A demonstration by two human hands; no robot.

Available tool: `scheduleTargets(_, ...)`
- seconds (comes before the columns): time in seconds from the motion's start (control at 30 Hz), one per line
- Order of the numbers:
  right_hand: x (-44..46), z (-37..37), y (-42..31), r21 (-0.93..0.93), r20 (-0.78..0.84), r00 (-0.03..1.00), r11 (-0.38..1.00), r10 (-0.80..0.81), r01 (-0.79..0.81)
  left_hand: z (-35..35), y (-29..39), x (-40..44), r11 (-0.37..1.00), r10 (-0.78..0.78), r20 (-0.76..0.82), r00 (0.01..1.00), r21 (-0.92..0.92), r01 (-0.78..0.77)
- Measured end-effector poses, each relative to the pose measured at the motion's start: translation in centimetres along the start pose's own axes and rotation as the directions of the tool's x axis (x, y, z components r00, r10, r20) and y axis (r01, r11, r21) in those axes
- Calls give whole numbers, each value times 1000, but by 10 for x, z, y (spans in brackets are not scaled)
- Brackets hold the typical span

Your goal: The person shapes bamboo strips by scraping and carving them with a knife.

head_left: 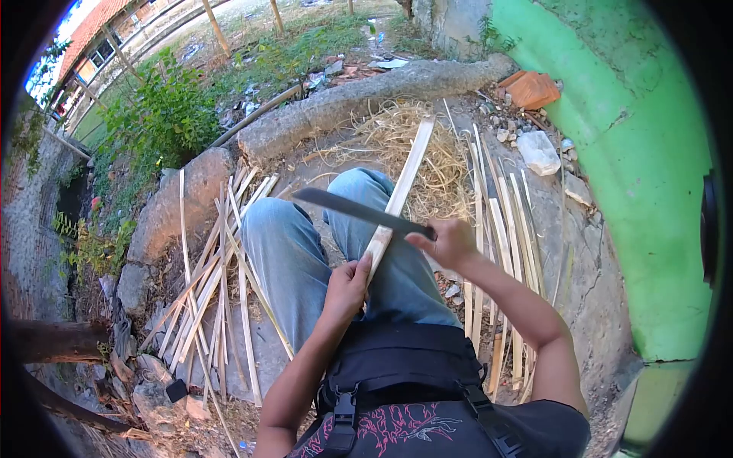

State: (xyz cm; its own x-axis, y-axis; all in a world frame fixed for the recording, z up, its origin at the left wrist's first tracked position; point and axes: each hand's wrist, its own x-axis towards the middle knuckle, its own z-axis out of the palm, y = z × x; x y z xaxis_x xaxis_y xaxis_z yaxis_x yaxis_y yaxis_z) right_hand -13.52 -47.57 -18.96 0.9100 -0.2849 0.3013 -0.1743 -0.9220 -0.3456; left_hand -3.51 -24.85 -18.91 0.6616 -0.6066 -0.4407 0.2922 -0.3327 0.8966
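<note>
- Left hand point(349, 288) closed round wooden strip point(413, 162), slanting far over knees point(276, 223).
- Right hand point(449, 245) wrapped on knife point(340, 203), blade crossing strip; contact unclear.
- I judge this shaving; next stroke needs firm left hold.

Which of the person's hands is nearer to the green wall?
Right. The right hand, gripping the knife, is on the side toward the green wall; the left hand, holding the pale strip, is farther off.
</note>
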Motion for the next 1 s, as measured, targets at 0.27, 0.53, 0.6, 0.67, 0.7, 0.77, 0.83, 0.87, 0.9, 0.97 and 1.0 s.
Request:
scheduleTargets(0.27, 35, -11, 26, 34, -13, 986, 985, 169, -168, -2, 0, -1, 1000, 20, 0, 1000, 11, -20)
scheduleTargets(0.53, 64, -16, 63, -30, -23, 949, 949, 313, -314, -3, 0, -5, 999, -2, 0, 1000, 46, 2)
scheduleTargets(0.6, 69, -18, 76, -52, -9, 922, 920, 388, -388, -1, -1, -3, 999, 10, 5, 1000, 37, -10)
scheduleTargets(0.67, 78, -37, 74, -31, 90, 853, 857, 515, -514, -1, 4, -5, 998, -21, -3, 1000, 58, 21)
scheduleTargets(0.7, 77, -41, 62, -38, 86, 861, 865, 502, -500, -3, 3, -6, 999, -23, 15, 1000, 22, 23)
scheduleTargets(0.77, 65, -51, 37, -88, 178, 894, 911, 411, -402, -3, 2, -6, 1000, -12, 11, 1000, 19, 12)
scheduleTargets(0.83, 37, -38, 24, -66, 163, 923, 937, 349, -343, -3, 0, -4, 1000, 2, 17, 1000, 12, -2)
scheduleTargets(0.87, 23, -32, 17, -56, 158, 934, 947, 322, -317, -4, -1, -4, 1000, 7, 25, 1000, 9, -7)
scheduleTargets(0.9, 13, -30, 9, -22, 196, 915, 935, 352, -354, -4, -3, -5, 1000, 11, 34, 999, 9, -11)
scheduleTargets(0.97, -1, -29, -11, 41, 269, 875, 902, 403, -429, -2, -3, -6, 1000, 4, 26, 1000, 24, -5)
scheduleTargets(1.0, -9, -26, -16, 30, 252, 910, 937, 329, -347, -2, -2, -5, 999, 6, 21, 1000, 32, -6)
